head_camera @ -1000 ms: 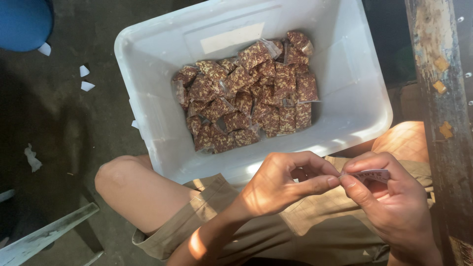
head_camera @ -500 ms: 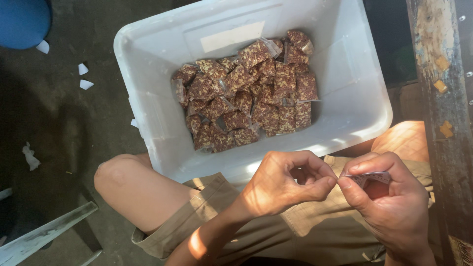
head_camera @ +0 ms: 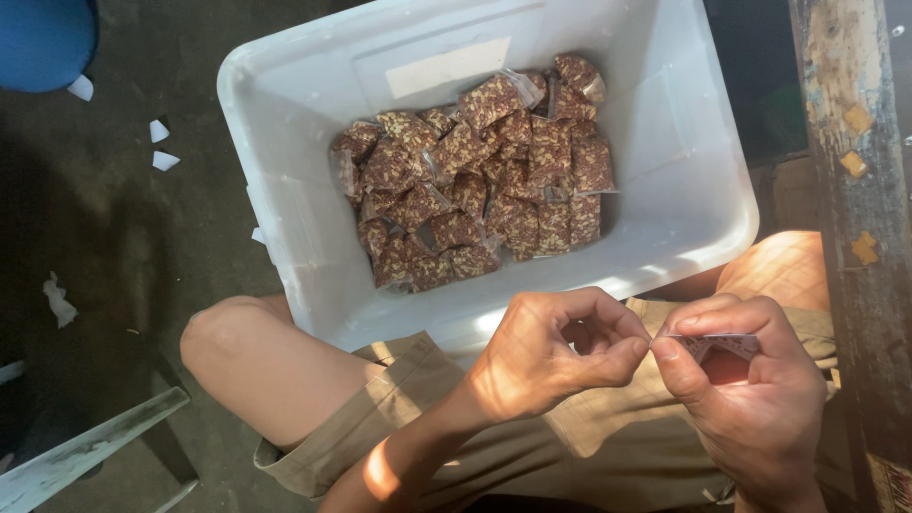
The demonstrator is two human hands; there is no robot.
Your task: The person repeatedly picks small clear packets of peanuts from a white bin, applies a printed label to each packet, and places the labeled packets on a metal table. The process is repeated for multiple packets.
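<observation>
Over the lap, the right hand (head_camera: 750,399) pinches a small clear packet (head_camera: 717,344) between thumb and fingers, and the left hand (head_camera: 551,356), fingers curled together, meets it at the packet's edge. Just beyond the knees sits a white tub (head_camera: 684,190) holding a pile of filled packets (head_camera: 484,180).

Left hand (head_camera: 560,356) curled over the lap, thumb & forefinger tips meeting the right hand (head_camera: 750,399), which pinches a small clear packet (head_camera: 717,344) w/ its fingers (head_camera: 698,328). White plastic tub (head_camera: 285,218) on the floor (head_camera: 104,218) by the knees, w/ a pile of reddish-brown nut-bar packets (head_camera: 484,180) inside. Paper scraps (head_camera: 157,142) on floor, left.
</observation>
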